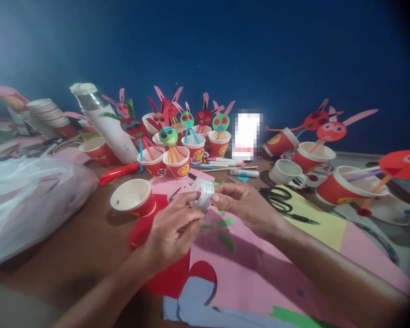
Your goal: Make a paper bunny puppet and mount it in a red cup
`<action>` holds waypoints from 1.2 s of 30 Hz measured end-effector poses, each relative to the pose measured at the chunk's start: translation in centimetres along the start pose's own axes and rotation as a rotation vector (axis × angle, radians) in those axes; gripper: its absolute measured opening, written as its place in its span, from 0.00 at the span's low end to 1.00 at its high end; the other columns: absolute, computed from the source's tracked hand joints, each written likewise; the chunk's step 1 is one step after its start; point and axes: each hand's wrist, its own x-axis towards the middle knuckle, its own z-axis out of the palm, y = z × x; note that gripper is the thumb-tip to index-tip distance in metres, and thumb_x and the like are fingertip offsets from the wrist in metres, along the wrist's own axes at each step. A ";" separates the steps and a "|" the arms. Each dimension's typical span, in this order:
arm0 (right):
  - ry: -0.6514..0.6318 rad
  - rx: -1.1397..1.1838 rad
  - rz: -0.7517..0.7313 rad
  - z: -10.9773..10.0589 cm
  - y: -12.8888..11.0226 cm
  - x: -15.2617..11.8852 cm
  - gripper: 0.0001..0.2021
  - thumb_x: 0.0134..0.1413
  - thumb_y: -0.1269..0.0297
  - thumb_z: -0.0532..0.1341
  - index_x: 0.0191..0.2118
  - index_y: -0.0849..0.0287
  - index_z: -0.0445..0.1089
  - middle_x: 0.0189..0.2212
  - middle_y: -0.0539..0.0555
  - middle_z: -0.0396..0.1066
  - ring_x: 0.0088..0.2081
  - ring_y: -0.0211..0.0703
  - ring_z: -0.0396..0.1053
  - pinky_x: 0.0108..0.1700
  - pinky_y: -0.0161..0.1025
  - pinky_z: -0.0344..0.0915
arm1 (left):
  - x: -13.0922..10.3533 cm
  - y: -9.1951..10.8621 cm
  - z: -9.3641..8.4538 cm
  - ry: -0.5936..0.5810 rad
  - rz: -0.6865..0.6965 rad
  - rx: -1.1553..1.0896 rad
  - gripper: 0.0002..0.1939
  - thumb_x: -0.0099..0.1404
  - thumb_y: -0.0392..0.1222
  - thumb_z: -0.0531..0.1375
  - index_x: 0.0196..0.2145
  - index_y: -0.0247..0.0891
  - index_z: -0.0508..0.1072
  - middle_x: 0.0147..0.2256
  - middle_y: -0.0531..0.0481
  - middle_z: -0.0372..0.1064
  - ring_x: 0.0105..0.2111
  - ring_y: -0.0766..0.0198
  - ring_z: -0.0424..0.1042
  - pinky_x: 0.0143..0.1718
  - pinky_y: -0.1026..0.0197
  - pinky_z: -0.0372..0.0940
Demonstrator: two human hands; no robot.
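Brown table [89,218], cups [176,169] beyond clear roll [202,194]

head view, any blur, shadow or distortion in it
Head view: the clear roll looks soft in detail; head view: shadow beside the right forearm darkens the pink paper; head view: upper right corner blacked out, a bright rectangle pixelated.
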 end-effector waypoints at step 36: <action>0.001 -0.702 0.010 -2.8 -0.1 1.1 0.16 0.58 0.54 0.51 0.34 0.56 0.73 0.30 0.51 0.73 0.31 0.41 0.68 0.31 0.36 0.59 | 0.2 -1.0 -0.7 -0.115 -0.866 -0.891 0.07 0.62 0.40 0.57 0.36 0.35 0.73 0.23 0.52 0.67 0.22 0.70 0.66 0.23 0.68 0.62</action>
